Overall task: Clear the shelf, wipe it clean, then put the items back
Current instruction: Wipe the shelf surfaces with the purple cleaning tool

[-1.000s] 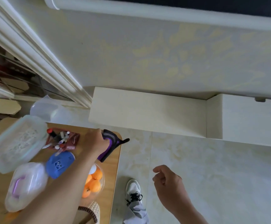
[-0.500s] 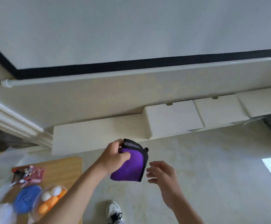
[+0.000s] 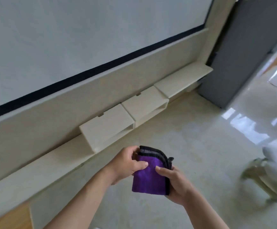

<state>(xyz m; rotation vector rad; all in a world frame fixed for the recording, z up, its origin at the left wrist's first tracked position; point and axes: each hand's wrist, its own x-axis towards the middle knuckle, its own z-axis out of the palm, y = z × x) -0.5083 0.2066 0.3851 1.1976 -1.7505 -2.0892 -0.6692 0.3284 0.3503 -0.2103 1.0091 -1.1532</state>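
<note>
Shelf (image 3: 43, 166) boards run low along the wall (image 3: 68, 109), cream-coloured, below a big white screen (image 3: 84, 38) edged in black. Two raised boxes (image 3: 108, 124) sit side by side in the middle of the shelf, with a flat slab on either side. Its top shows bare.

Both forearms reach up from the bottom edge and meet in front of the body, over the floor (image 3: 200, 146) and just short of the shelf. Between them is a folded purple cloth (image 3: 149, 177) with black trim, held off the ground at a slight tilt, its rounded black corner pointing up and away.

The left hand (image 3: 127, 164) grips the cloth's upper left edge: the thumb lies flat across the purple face, pointing right, and the fingers curl over the top corner behind it. The right hand (image 3: 175, 184) cups the right side from below, palm turned up, its thumb pressed on the purple face and its fingers wrapped under the black border. The two thumb tips lie near each other on the fabric without touching.

A wooden table (image 3: 7, 217) corner shows at lower left. A grey panel (image 3: 250, 47) stands at the far right end of the shelf, and the pale, glossy floor reflects light there. A white object at the right edge is too blurred to tell.
</note>
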